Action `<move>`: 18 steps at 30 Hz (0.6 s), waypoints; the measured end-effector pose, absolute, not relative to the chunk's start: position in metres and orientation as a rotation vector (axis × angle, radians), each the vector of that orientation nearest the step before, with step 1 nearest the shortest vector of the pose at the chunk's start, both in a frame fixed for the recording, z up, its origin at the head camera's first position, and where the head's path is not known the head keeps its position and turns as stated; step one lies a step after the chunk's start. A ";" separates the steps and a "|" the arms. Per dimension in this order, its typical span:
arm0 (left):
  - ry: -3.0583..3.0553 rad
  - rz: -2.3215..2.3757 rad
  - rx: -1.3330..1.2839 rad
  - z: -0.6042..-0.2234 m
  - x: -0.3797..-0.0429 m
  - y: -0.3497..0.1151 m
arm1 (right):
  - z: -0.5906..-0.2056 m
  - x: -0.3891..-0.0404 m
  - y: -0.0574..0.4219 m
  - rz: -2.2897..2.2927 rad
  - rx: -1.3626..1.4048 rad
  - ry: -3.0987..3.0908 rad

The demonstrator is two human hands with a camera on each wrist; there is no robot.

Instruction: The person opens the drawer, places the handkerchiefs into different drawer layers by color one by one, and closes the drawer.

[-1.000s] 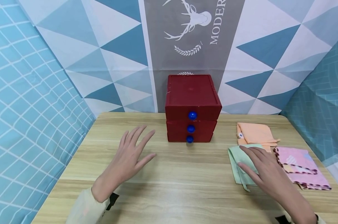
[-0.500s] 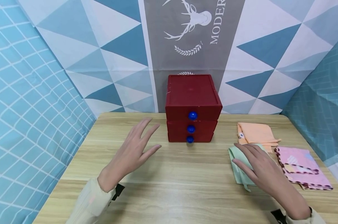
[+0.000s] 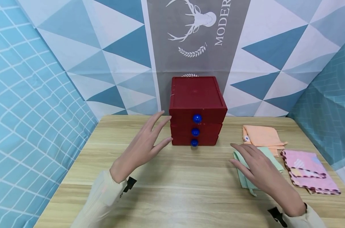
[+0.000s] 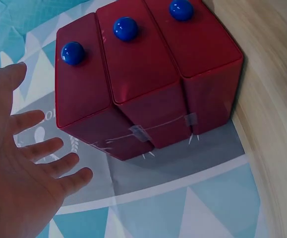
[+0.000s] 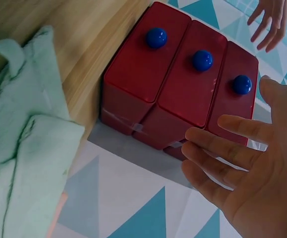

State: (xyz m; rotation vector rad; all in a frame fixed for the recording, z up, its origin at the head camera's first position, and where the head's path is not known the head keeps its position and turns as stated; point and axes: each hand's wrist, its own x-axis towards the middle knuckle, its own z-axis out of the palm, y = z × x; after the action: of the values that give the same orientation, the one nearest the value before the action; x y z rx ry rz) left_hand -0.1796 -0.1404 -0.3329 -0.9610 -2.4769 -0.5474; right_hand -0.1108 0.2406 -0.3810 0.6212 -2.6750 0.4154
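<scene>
A dark red three-drawer box (image 3: 195, 95) with blue round knobs (image 3: 197, 118) stands at the back of the table, all drawers closed. My left hand (image 3: 142, 144) hovers just left of its front, fingers spread and holding nothing; the left wrist view shows the palm (image 4: 19, 183) beside the box. Above the folded green cloth (image 3: 244, 177) floats my right hand (image 3: 258, 167), fingers extended and slightly bent, covering part of that cloth. In the right wrist view the right hand (image 5: 247, 158) has nothing in its grasp.
Behind the green cloth lies a folded orange cloth (image 3: 261, 136). A pink cloth with a checked edge (image 3: 309, 171) lies to its right. Patterned wall sheets (image 3: 124, 63) enclose the wooden table (image 3: 184, 190) at the back and sides.
My left hand has moved forward and right, toward the box. The right hand has shifted left and slightly forward above the green cloth. The box and cloths stay put.
</scene>
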 end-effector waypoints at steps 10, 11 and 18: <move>-2.461 -0.607 -0.985 -0.323 -0.195 -0.128 | -0.375 -0.118 0.232 0.409 0.647 -2.688; -2.459 -0.606 -0.988 -0.322 -0.196 -0.127 | -0.374 -0.119 0.231 0.411 0.652 -2.685; -2.433 -0.605 -1.015 -0.319 -0.206 -0.119 | -0.369 -0.126 0.221 0.423 0.679 -2.662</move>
State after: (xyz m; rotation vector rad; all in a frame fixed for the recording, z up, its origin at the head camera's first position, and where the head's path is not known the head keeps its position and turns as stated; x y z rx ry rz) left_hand -0.2057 -0.1190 -0.3187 -1.0149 -2.4335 -0.6051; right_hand -0.1258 0.2209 -0.3694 0.6785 -2.6622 0.4229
